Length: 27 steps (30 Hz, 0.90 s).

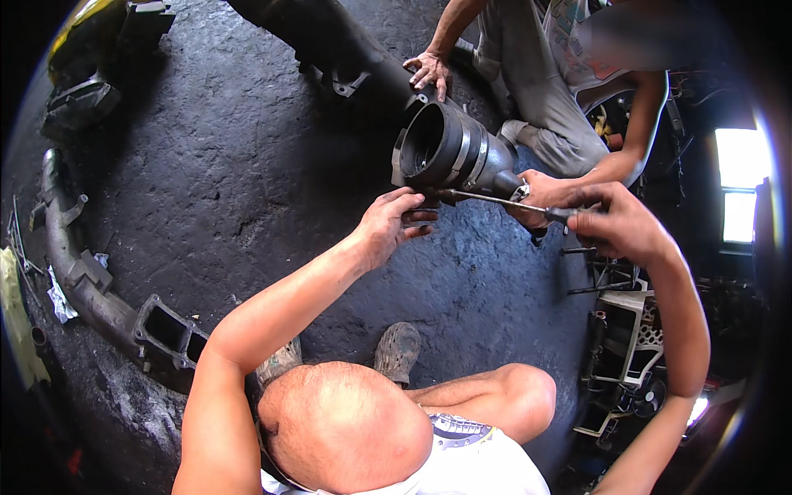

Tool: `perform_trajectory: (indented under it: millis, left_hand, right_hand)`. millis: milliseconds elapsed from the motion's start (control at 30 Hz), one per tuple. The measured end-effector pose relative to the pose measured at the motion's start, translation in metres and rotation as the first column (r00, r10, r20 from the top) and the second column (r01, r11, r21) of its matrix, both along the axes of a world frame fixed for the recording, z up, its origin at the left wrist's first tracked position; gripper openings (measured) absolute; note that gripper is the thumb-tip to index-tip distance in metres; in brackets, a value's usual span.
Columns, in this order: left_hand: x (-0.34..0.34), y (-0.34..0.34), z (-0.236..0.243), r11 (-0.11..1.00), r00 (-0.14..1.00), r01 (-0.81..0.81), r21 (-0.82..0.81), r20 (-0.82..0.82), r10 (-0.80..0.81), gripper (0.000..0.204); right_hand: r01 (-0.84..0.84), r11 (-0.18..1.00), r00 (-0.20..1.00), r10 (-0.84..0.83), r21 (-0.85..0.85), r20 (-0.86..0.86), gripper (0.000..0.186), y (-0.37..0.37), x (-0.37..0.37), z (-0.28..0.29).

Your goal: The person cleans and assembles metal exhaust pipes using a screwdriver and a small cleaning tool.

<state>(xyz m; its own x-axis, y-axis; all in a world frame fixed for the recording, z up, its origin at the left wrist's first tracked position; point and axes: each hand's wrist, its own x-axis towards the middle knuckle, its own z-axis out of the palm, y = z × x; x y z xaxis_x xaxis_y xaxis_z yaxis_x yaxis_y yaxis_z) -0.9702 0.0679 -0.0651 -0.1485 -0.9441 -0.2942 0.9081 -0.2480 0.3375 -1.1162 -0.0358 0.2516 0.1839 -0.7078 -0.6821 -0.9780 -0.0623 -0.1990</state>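
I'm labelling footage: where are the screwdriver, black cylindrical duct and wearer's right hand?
Screwdriver [499, 199], head view: on its metal shaft.
Black cylindrical duct [453, 142], head view: outer wall.
Wearer's right hand [620, 219], head view: back of hand.

You are in a mechanic's workshop — the blackened floor [223, 165], a long flanged metal pipe [104, 310] and your screwdriver [511, 203] show it.

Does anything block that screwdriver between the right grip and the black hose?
Nothing visible does: from the right grip, the screwdriver runs unobstructed to the lower edge of the black hose. The co-worker's hand sits close, but behind the shaft.
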Motion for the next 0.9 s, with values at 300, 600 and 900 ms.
perform_trajectory:
  millis: [300, 600, 900]
  left_hand:
    - [-0.019, -0.006, 0.014, 0.994, 0.966, 0.063, -0.084, 0.255, -0.040, 0.028]
    - [0.008, 0.001, 0.009, 0.991, 0.886, 0.112, -0.078, 0.459, -0.064, 0.050]
    - [0.041, 0.002, 0.004, 0.984, 0.763, 0.168, -0.052, 0.639, -0.097, 0.045]
  right_hand:
    - [-0.904, 0.304, 0.403, 0.840, -0.299, -0.363, 0.020, 0.055, 0.028, 0.018]
    - [-0.426, 0.823, 0.772, 0.547, -0.375, 0.323, 0.019, 0.031, 0.043, 0.010]
    - [-0.228, 0.942, 0.015, 0.255, -0.244, 0.967, 0.026, -0.009, 0.047, -0.060]
